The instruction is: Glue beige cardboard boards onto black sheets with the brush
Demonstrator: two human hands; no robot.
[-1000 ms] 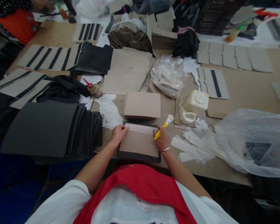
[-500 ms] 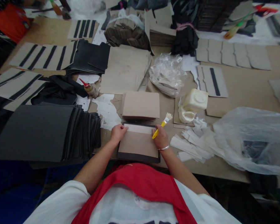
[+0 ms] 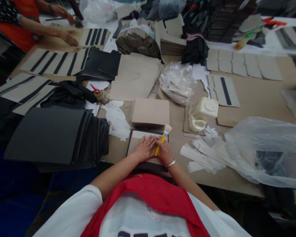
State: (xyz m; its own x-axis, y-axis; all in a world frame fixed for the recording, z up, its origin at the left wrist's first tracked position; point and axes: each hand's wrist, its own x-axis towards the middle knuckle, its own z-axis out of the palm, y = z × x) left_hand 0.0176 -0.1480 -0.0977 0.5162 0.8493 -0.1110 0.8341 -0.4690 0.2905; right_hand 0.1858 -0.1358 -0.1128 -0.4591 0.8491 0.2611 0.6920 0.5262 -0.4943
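A brown card on a black sheet (image 3: 135,140) lies at the table's near edge in front of me. My left hand (image 3: 145,148) rests flat on the card with its fingers stretched out. Beside it, my right hand (image 3: 164,152) is closed round a yellow-handled brush (image 3: 162,140), whose bristles point away from me toward a stack of brown cards (image 3: 150,112) just beyond. Both hands nearly touch in the middle of the card.
A thick pile of black sheets (image 3: 56,135) sits to my left, and white paper strips (image 3: 202,154) and a large clear plastic bag (image 3: 266,148) to my right. A cream glue container (image 3: 206,110) and a red-tipped bottle (image 3: 100,94) stand further back. Another person's hand (image 3: 67,38) works at far left.
My left hand slid from the card's left corner to its middle and flattened. My right hand moved inward with the brush. Another person's arm came into view at far left.
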